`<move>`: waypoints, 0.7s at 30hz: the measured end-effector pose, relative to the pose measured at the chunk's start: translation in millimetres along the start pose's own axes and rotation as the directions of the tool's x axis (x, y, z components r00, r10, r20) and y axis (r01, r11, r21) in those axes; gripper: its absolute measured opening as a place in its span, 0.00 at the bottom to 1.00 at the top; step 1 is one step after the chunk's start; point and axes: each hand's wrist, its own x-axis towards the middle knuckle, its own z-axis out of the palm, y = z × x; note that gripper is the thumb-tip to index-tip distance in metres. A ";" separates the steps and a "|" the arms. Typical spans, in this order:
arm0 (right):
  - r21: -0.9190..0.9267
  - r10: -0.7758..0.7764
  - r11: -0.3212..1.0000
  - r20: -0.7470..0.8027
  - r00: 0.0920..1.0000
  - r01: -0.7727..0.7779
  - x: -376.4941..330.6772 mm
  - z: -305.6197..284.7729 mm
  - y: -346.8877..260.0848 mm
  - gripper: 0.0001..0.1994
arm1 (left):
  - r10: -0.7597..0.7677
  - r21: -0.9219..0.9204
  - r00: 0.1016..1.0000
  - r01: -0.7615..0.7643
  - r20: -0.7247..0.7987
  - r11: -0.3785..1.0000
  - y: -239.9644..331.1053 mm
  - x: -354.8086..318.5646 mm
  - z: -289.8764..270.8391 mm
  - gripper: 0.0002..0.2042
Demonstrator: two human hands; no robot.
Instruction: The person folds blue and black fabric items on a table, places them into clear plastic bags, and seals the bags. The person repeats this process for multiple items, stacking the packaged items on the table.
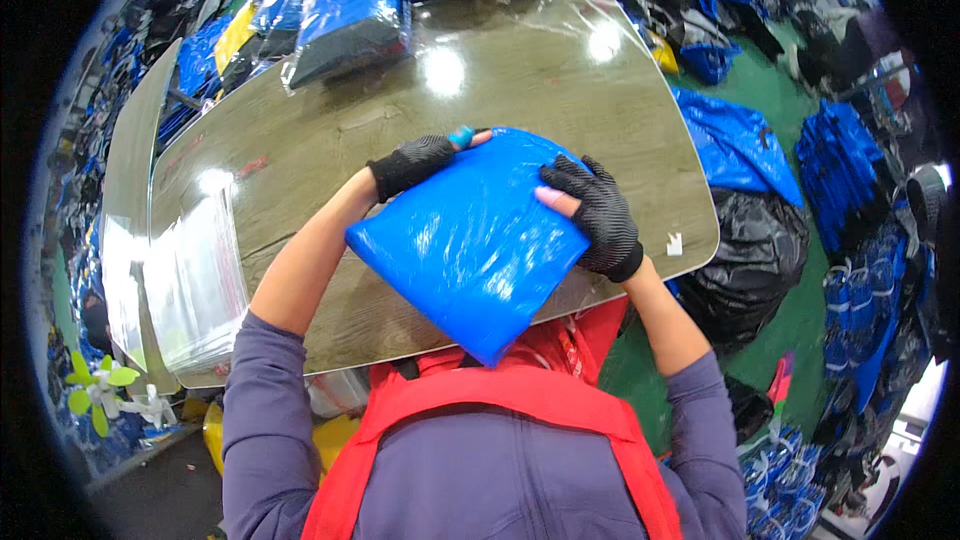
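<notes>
Hands, left (pixel 415 162) and right (pixel 598 216), apparently grip 1 blue bagged packet (pixel 468 240) over the table (pixel 330 140).

A wood-grain worktop (pixel 520 90) under a glossy clear sheet reflects ceiling lights. The floor (pixel 800 310) is green. Blue and black bundles (pixel 850 150) lie heaped all around, with a black sack (pixel 750 260) beside the worktop.

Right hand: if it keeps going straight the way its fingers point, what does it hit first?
The right hand lies on the blue bag, fingers pointing toward the left hand. Going on, it would slide along the bag and probably meet that hand first; the depth between them is unclear.
</notes>
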 end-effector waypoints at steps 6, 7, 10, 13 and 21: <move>0.997 0.775 0.002 0.049 0.629 -0.080 38.2 23.0 -3.5 0.34 | 0.243 -0.241 0.578 -0.634 -0.779 0.735 -20.7 -14.2 73.9 0.32; 0.992 0.751 0.053 0.036 0.659 -0.115 43.1 30.0 -7.8 0.35 | 0.316 0.271 0.418 -0.165 -0.852 0.948 -30.7 -18.7 88.2 0.33; 0.925 0.631 0.161 0.171 0.757 -0.343 50.6 46.6 -16.5 0.34 | 0.208 0.215 0.437 -0.034 -0.875 0.976 -53.0 -54.9 86.5 0.33; 0.830 0.546 -0.239 0.543 0.638 -0.503 47.2 51.0 -13.5 0.33 | 0.240 0.697 0.731 0.419 -0.639 0.582 -58.6 -154.7 28.7 0.12; 0.745 0.584 -0.183 0.607 0.539 -0.641 41.0 42.7 2.7 0.33 | 0.503 0.331 0.065 0.823 -0.862 0.461 -113.5 -396.6 -104.6 0.06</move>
